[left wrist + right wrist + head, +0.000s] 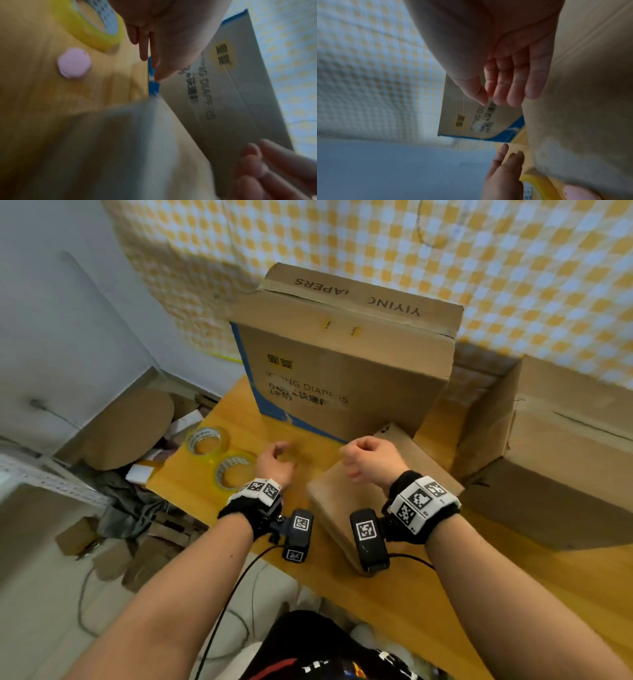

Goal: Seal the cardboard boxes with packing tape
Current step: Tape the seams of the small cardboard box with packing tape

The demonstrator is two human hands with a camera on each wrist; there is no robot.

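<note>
A tall brown diaper box [342, 361] stands upright at the back of the yellow table [239, 508]; its top flaps lie down. A small plain cardboard box [337, 505] lies in front of it, under my right wrist. Two rolls of clear yellowish tape [205, 440] [236, 470] lie flat at the table's left. My left hand [279, 457] hovers beside the nearer roll [96, 27], fingers relaxed and holding nothing. My right hand [352, 460] hovers over the small box [582, 121], fingers loosely extended and also holding nothing.
A large cardboard box [555, 474] fills the table's right side. A small pink round object [73, 63] lies on the table near the tape. Cardboard scraps and cloth [130, 501] litter the floor to the left. A checked yellow curtain [513, 268] hangs behind.
</note>
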